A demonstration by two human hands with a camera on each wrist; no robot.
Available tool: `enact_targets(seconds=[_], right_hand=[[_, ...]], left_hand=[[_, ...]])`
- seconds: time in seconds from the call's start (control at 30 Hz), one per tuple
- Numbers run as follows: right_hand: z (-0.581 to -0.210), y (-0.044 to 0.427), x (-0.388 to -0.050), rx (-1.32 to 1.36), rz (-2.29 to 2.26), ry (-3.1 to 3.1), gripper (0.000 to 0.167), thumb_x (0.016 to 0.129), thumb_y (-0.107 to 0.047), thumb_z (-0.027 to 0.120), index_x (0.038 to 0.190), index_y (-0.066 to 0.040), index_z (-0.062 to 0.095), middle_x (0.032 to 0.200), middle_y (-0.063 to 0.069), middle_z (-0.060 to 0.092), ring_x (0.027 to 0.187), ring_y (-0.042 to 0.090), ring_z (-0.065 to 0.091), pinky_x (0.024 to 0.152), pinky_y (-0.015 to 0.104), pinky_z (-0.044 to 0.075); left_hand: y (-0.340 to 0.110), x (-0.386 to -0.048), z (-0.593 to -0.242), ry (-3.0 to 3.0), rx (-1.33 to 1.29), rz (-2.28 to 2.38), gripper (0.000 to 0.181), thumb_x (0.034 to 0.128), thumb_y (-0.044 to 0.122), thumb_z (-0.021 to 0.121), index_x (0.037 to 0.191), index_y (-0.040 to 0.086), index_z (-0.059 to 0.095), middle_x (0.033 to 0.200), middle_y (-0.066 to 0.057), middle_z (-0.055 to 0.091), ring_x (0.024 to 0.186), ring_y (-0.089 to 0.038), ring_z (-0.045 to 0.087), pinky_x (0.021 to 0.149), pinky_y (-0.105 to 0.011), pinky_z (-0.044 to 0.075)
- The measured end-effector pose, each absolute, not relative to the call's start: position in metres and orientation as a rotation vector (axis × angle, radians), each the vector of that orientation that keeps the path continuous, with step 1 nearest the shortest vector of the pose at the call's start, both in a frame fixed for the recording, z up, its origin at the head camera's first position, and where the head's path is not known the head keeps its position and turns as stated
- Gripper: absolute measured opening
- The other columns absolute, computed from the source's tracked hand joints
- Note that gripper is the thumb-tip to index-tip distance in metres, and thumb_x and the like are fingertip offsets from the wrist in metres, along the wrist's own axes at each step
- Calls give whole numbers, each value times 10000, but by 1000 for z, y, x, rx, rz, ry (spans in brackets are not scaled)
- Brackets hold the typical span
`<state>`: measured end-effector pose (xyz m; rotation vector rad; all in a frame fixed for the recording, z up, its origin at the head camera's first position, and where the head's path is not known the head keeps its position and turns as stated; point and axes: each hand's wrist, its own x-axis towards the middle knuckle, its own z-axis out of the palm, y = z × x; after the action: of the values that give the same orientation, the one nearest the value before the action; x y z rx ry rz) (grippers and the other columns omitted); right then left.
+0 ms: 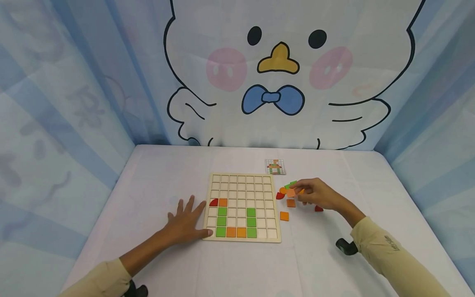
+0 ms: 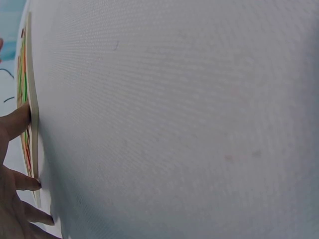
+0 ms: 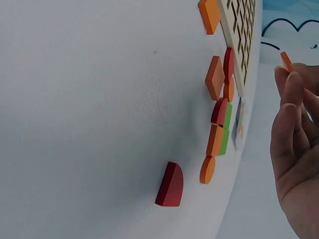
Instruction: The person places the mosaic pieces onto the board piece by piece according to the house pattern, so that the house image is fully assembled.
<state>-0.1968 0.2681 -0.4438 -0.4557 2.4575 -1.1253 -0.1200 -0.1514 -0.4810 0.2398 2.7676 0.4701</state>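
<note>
My left hand [image 1: 184, 222] lies with spread fingers at the left edge of the wooden grid board [image 1: 276, 235], its thumb on the lower left corner; the left wrist view shows the hand [image 2: 15, 199] against the board's edge. Between thumb and fingertips my right hand [image 1: 319, 194] pinches an orange tile [image 1: 291, 193], held up off the table in the right wrist view, where the hand [image 3: 299, 134] and tile [image 3: 286, 61] appear. On the board, green tiles [image 1: 251, 222] form two columns, orange tiles [image 1: 231, 232] join them at the bottom, and a red quarter-round [image 1: 214, 202] sits beside an orange square [image 1: 223, 202].
Loose orange squares [image 1: 284, 216], red pieces [image 3: 170, 185], green pieces [image 3: 225, 142] and orange rounded pieces [image 3: 207, 170] lie right of the board. A small pattern card [image 1: 275, 167] lies behind the board's right corner. Patterned curtains surround the white table [image 1: 167, 165].
</note>
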Motion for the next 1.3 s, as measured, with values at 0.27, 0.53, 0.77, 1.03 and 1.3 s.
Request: enact_targets(seconds=[0.27, 0.53, 0.77, 1.03, 1.3], right_hand=[[-445, 253, -199, -540, -1146, 2435, 359, 886, -106, 693, 1238, -57, 644, 987, 114, 629, 662, 204, 608, 582, 284, 512], [-453, 234, -201, -570, -1248, 2356, 323, 877, -47, 685, 1197, -26, 645, 976, 138, 629, 632, 233, 577, 561, 297, 503], [-458, 217, -204, -595, -1247, 2321, 298, 883, -87, 694, 1178, -72, 652, 928, 88, 613, 544, 154, 507, 479, 239, 430], [-462, 200, -205, -691, -1245, 2323, 298, 889, -84, 693, 1182, -44, 656, 960, 109, 642, 601, 180, 591, 542, 266, 514], [-466, 181, -205, -718, -1206, 2354, 286, 878, -95, 703, 1160, -57, 671, 975, 109, 657, 608, 80, 524, 588, 211, 476]], left_hand=[[-152, -119, -480, 2769, 245, 472, 948, 750, 537, 763, 1517, 154, 358, 1605, -258, 169, 1425, -596, 116, 951, -840, 206], [-151, -119, -479, 2772, 244, 477, 940, 752, 530, 761, 1518, 164, 358, 1607, -251, 170, 1428, -591, 116, 951, -840, 203], [-152, -118, -478, 2778, 249, 483, 937, 751, 527, 762, 1514, 157, 364, 1601, -260, 179, 1423, -597, 127, 943, -843, 210], [-151, -118, -477, 2775, 244, 489, 943, 745, 530, 768, 1510, 148, 371, 1597, -268, 183, 1419, -605, 127, 936, -847, 208], [-150, -120, -480, 2774, 234, 483, 954, 741, 539, 768, 1519, 169, 358, 1610, -247, 162, 1433, -585, 102, 951, -841, 195]])
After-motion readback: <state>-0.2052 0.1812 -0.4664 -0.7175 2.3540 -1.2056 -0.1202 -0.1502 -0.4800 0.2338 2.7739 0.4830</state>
